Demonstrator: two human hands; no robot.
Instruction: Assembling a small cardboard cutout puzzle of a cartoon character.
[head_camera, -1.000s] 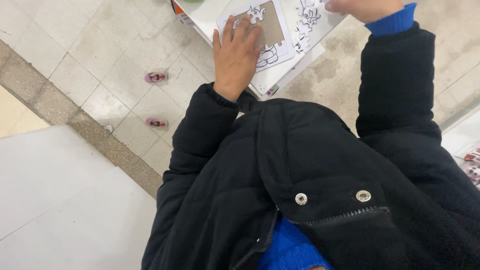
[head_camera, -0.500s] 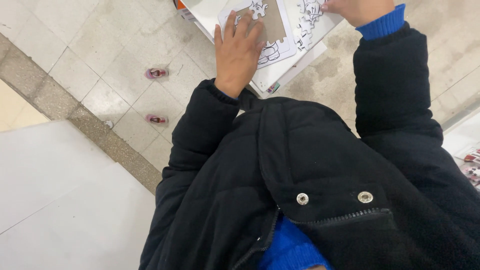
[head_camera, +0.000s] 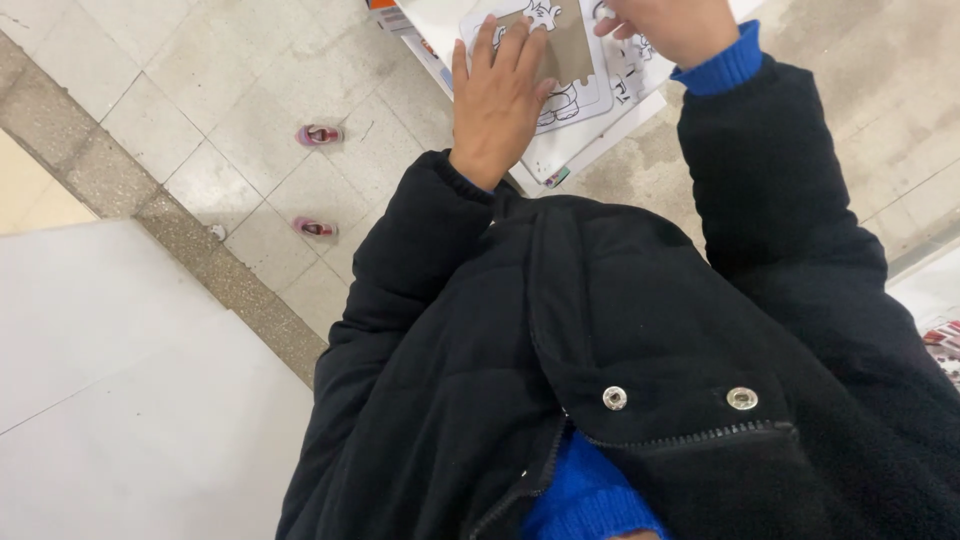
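Note:
My left hand (head_camera: 497, 95) lies flat, fingers spread, on a white puzzle board (head_camera: 575, 62) with a brown cardboard centre and black-and-white cartoon pieces along its edge. My right hand (head_camera: 665, 25) is at the top edge of the view, over loose black-and-white puzzle pieces (head_camera: 625, 75) to the right of the board; its fingers are curled, and whether they hold a piece is hidden. The board rests on a white table (head_camera: 570, 160) whose near corner shows. My black jacket (head_camera: 600, 380) and blue cuff (head_camera: 722, 68) fill the lower view.
Two small pink-and-red objects (head_camera: 318, 134) (head_camera: 313, 228) lie on the pale tiled floor at left. A grey stone strip (head_camera: 170, 230) runs diagonally beside a white surface (head_camera: 110, 400). Printed items show at the right edge (head_camera: 945, 340).
The view has tilted so the table and board slid slightly toward the top edge. My left hand stays flat on the board; my right hand has shifted a little left over the pieces.

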